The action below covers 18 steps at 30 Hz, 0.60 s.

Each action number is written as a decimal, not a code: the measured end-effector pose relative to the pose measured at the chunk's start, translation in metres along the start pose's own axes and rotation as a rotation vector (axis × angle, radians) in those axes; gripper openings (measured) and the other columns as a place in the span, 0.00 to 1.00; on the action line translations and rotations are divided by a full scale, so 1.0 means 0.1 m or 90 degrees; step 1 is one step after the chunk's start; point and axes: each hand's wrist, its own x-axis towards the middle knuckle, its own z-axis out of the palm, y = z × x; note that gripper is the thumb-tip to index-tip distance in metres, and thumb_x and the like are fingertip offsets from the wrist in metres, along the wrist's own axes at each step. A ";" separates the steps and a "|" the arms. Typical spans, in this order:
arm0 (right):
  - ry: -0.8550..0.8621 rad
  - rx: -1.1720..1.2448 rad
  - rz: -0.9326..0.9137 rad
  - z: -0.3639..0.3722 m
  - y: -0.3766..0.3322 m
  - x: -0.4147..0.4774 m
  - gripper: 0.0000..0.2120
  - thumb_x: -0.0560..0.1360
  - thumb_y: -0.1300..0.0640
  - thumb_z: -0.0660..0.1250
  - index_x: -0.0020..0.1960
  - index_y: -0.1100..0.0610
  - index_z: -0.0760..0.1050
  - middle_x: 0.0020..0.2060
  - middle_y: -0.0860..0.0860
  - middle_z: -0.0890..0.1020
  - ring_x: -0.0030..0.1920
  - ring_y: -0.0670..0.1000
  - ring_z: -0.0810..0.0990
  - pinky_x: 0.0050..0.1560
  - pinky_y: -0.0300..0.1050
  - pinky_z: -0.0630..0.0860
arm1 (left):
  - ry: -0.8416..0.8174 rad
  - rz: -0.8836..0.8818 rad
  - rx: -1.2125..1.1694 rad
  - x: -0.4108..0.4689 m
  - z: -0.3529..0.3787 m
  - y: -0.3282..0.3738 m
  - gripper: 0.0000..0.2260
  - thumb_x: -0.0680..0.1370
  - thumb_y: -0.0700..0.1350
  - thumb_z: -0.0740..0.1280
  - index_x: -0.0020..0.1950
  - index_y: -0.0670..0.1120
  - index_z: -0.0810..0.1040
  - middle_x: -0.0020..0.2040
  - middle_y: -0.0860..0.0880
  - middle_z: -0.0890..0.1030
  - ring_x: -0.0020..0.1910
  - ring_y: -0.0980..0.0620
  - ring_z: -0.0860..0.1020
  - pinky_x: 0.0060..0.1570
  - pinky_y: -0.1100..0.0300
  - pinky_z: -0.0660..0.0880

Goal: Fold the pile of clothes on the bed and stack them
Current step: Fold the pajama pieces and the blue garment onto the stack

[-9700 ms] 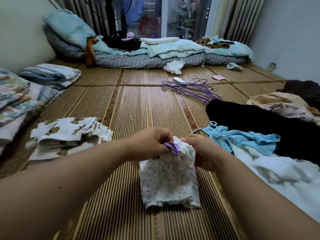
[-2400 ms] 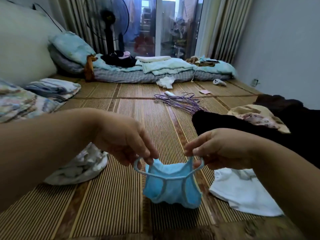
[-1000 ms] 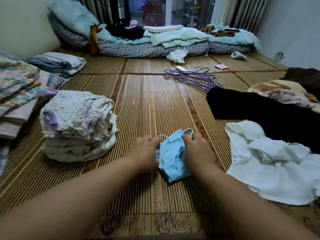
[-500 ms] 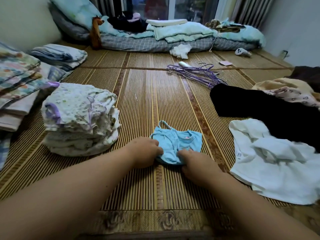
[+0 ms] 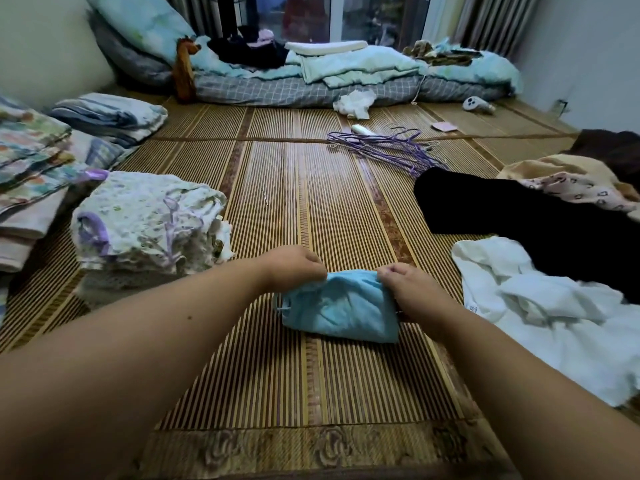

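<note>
A small light-blue garment (image 5: 341, 311) lies folded over on the bamboo mat (image 5: 311, 202) in front of me. My left hand (image 5: 294, 266) pinches its top left edge, and my right hand (image 5: 410, 289) pinches its top right edge. To the left stands a stack of folded floral clothes (image 5: 145, 223). On the right lie unfolded clothes: a crumpled white garment (image 5: 554, 306), a black one (image 5: 502, 213) and a beige and pink patterned one (image 5: 575, 181).
Folded patterned bedding (image 5: 31, 161) and striped cloths (image 5: 110, 116) sit at the far left. Purple hangers (image 5: 384, 147) lie mid-mat. Bedding and pillows (image 5: 311, 74) line the far end before a window. A wall is on the right.
The blue garment lay spread flat half a second ago; both hands have now lifted its near edge and folded it over, moving to its top edge.
</note>
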 end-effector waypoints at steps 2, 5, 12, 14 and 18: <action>0.121 -0.079 0.077 0.03 0.05 0.14 0.22 0.79 0.41 0.56 0.60 0.57 0.73 0.53 0.56 0.79 0.51 0.56 0.79 0.54 0.56 0.78 | 0.083 -0.055 -0.048 0.07 0.11 -0.09 0.22 0.79 0.59 0.60 0.67 0.47 0.73 0.63 0.45 0.76 0.59 0.47 0.75 0.55 0.52 0.72; 0.131 -0.210 0.156 0.07 0.15 0.19 0.34 0.74 0.34 0.62 0.66 0.61 0.71 0.58 0.57 0.78 0.56 0.57 0.77 0.51 0.47 0.73 | 0.111 -0.158 0.020 0.10 0.29 -0.29 0.34 0.74 0.65 0.64 0.74 0.49 0.63 0.71 0.43 0.69 0.63 0.43 0.73 0.62 0.48 0.72; 0.060 -0.303 0.125 0.15 0.12 0.18 0.14 0.69 0.47 0.73 0.36 0.56 0.74 0.33 0.51 0.76 0.33 0.50 0.74 0.32 0.43 0.69 | 0.184 -0.280 0.117 0.13 0.57 -0.39 0.35 0.67 0.65 0.71 0.69 0.52 0.67 0.65 0.44 0.65 0.62 0.43 0.68 0.59 0.47 0.73; 0.046 -0.227 0.076 0.18 0.06 0.15 0.09 0.70 0.51 0.71 0.38 0.56 0.76 0.37 0.53 0.80 0.37 0.51 0.79 0.35 0.44 0.76 | 0.191 -0.283 0.101 0.12 0.58 -0.38 0.35 0.68 0.64 0.71 0.70 0.53 0.66 0.67 0.44 0.64 0.64 0.42 0.67 0.61 0.46 0.72; -0.054 0.142 0.041 0.10 -0.22 0.05 0.09 0.74 0.58 0.67 0.53 0.59 0.75 0.51 0.60 0.81 0.49 0.59 0.83 0.51 0.58 0.81 | 0.202 -0.203 -0.011 0.07 0.55 -0.36 0.38 0.67 0.61 0.73 0.73 0.55 0.62 0.68 0.45 0.65 0.64 0.44 0.67 0.59 0.50 0.71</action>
